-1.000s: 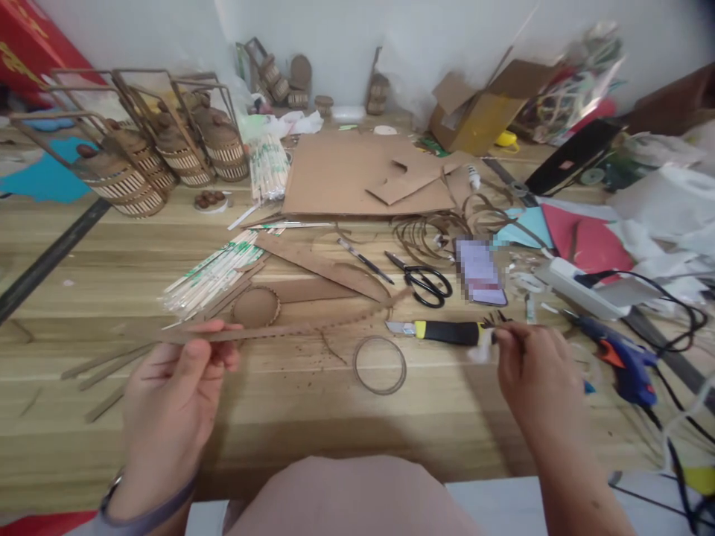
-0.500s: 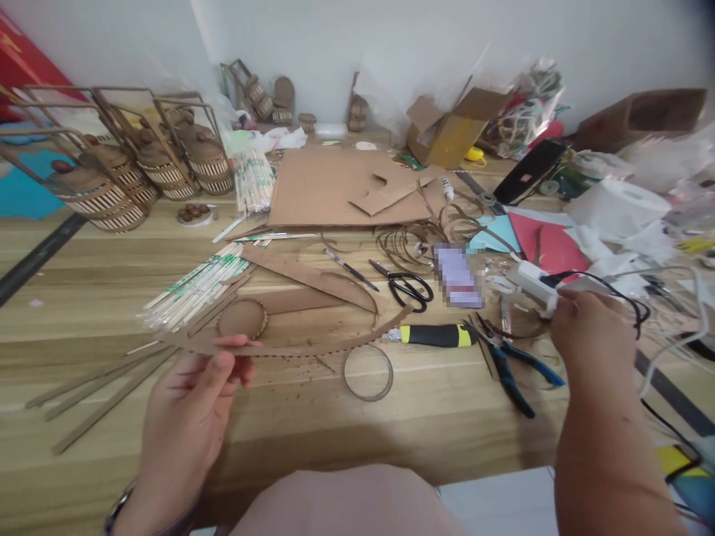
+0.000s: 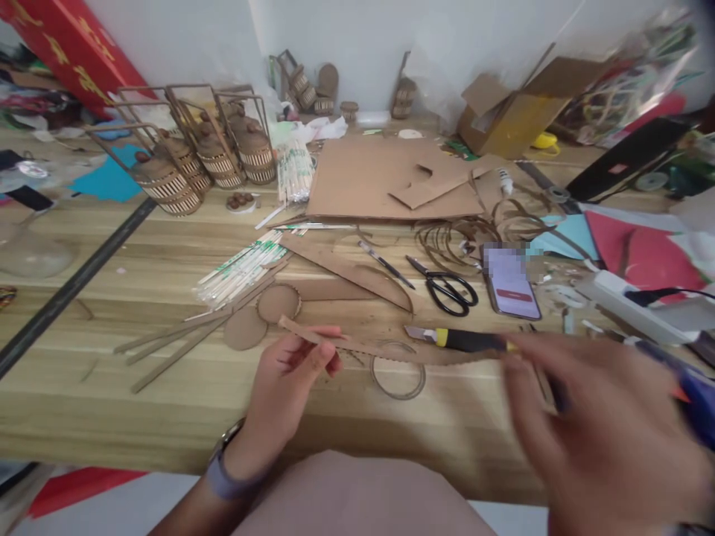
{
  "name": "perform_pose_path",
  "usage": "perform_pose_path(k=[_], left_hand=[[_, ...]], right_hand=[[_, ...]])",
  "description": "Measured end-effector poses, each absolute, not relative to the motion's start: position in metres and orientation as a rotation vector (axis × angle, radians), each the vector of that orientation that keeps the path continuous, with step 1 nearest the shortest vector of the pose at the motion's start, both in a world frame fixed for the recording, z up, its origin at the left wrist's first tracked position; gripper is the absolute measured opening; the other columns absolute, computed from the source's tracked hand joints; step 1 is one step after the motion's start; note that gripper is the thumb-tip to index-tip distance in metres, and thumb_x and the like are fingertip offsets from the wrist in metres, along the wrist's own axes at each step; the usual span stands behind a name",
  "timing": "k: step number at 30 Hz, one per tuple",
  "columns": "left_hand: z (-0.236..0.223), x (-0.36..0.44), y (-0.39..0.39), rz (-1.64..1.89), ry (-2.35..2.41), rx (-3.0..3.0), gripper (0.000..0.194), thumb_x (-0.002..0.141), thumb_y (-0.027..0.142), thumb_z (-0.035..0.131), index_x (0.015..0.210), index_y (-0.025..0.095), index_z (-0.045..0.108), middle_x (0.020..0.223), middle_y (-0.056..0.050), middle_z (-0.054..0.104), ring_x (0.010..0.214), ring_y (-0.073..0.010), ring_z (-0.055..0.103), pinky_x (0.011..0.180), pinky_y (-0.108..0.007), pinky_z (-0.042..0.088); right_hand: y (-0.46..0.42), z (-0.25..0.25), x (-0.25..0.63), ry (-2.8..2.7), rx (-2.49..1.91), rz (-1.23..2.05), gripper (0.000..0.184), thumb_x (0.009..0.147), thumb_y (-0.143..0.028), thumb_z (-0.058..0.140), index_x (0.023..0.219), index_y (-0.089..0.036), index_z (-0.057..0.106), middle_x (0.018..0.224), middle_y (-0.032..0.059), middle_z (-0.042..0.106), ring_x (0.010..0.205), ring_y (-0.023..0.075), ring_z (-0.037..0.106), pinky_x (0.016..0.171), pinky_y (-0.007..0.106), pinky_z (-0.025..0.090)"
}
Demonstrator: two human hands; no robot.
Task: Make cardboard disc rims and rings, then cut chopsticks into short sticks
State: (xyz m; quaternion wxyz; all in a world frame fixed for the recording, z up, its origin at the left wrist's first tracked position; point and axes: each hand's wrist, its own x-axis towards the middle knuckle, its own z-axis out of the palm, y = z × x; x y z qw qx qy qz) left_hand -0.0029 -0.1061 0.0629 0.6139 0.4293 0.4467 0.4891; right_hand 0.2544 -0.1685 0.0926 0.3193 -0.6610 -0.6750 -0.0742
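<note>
My left hand (image 3: 290, 376) pinches one end of a long thin brown cardboard strip (image 3: 391, 348) with a notched edge. It holds the strip level just above the wooden table (image 3: 167, 417). The strip runs right, over a cardboard ring (image 3: 398, 370), towards my right hand (image 3: 603, 424). That hand is low at the right and smeared by motion, so its fingers do not show clearly. A blue glue gun (image 3: 696, 391) sits right beside or in it; I cannot tell which. A yellow-and-black utility knife (image 3: 463, 340) lies just behind the strip.
Black scissors (image 3: 447, 286), a phone (image 3: 511, 283), a white power strip (image 3: 625, 298) and wrapped chopsticks (image 3: 246, 266) lie on the table. Behind them are a large cardboard sheet (image 3: 363, 179), woven baskets (image 3: 195, 160) at back left and an open box (image 3: 514, 112) at back right.
My right hand came back from the power strip area at the right towards the strip's free end. My left hand with the strip shifted right.
</note>
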Motion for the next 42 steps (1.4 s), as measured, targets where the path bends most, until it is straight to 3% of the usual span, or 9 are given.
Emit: perform_pose_path(k=[5,9,13,16,18,22,28,34,42], left_hand=[[0.063,0.007,-0.114,0.99,1.0,1.045,0.03,0.08,0.042,0.074,0.092,0.015,0.074,0.064,-0.002,0.067,0.06,-0.0142,0.062,0.059,-0.025,0.051],[0.062,0.007,-0.113,0.857,0.992,1.162,0.032,0.084,0.043,0.069,0.102,0.016,0.073,0.072,-0.004,0.07,0.067,-0.0168,0.065,0.064,-0.027,0.053],[0.056,0.003,-0.103,0.676,1.017,1.757,0.03,0.091,0.03,0.061,0.119,0.021,0.066,0.107,-0.009,0.073,0.101,-0.0244,0.066,0.089,-0.038,0.052],[0.046,0.002,-0.096,0.526,0.849,2.341,0.031,0.097,0.015,0.047,0.123,0.02,0.062,0.132,-0.011,0.062,0.132,-0.0256,0.049,0.109,-0.045,0.038],[0.04,0.001,-0.095,0.341,0.701,2.591,0.031,0.098,0.012,0.043,0.12,0.018,0.063,0.129,-0.011,0.064,0.128,-0.0249,0.052,0.106,-0.043,0.041],[0.041,-0.009,-0.099,0.125,0.796,2.801,0.021,0.097,0.013,0.047,0.095,0.016,0.068,0.089,-0.007,0.072,0.087,-0.0229,0.066,0.076,-0.035,0.05],[0.051,-0.022,-0.1,0.192,1.079,2.78,0.021,0.096,0.018,0.051,0.082,0.017,0.067,0.076,-0.004,0.069,0.073,-0.023,0.064,0.065,-0.035,0.047],[0.049,-0.017,-0.099,0.157,1.047,2.764,0.017,0.096,0.022,0.054,0.089,0.017,0.068,0.078,-0.004,0.069,0.075,-0.0241,0.062,0.068,-0.037,0.047],[0.053,-0.038,-0.078,0.239,1.549,2.653,0.019,0.096,0.028,0.054,0.096,0.017,0.07,0.094,-0.008,0.072,0.09,-0.0272,0.062,0.079,-0.04,0.048]], right_hand=[[-0.147,0.092,0.197,-2.161,-1.45,0.019,0.012,0.093,-0.031,0.059,0.102,-0.027,0.066,0.092,0.0032,0.074,0.092,0.0242,0.064,0.09,0.043,0.035],[-0.143,0.08,0.204,-2.163,-1.479,0.155,0.013,0.096,-0.03,0.054,0.094,-0.027,0.067,0.086,0.0004,0.073,0.083,0.0202,0.063,0.089,0.043,0.034],[-0.146,0.076,0.221,-2.095,-1.566,0.193,0.019,0.095,-0.037,0.054,0.088,-0.026,0.067,0.081,0.0022,0.072,0.078,0.0223,0.065,0.081,0.041,0.039],[-0.152,0.077,0.226,-2.1,-1.688,0.532,0.022,0.093,-0.035,0.052,0.079,-0.024,0.064,0.074,0.002,0.071,0.069,0.0208,0.065,0.067,0.034,0.043],[-0.157,0.079,0.224,-2.14,-1.786,0.838,0.019,0.092,-0.029,0.052,0.077,-0.023,0.063,0.071,0.0009,0.069,0.066,0.0197,0.064,0.06,0.03,0.042],[-0.164,0.078,0.217,-2.232,-1.865,1.154,0.014,0.089,-0.02,0.052,0.08,-0.022,0.062,0.077,0.0016,0.07,0.075,0.0209,0.065,0.063,0.03,0.044],[-0.153,0.068,0.214,-2.291,-1.68,0.759,0.015,0.09,-0.019,0.05,0.083,-0.02,0.064,0.12,0.0133,0.068,0.119,0.029,0.059,0.096,0.044,0.048],[-0.15,0.066,0.243,-2.217,-1.909,0.706,0.021,0.094,-0.029,0.044,0.085,-0.023,0.063,0.083,0.0054,0.073,0.076,0.0225,0.07,0.066,0.034,0.053],[-0.138,0.045,0.305,-2.121,-1.913,0.494,0.022,0.091,-0.04,0.046,0.085,-0.025,0.061,0.085,0.0065,0.074,0.074,0.0226,0.071,0.063,0.032,0.055]])
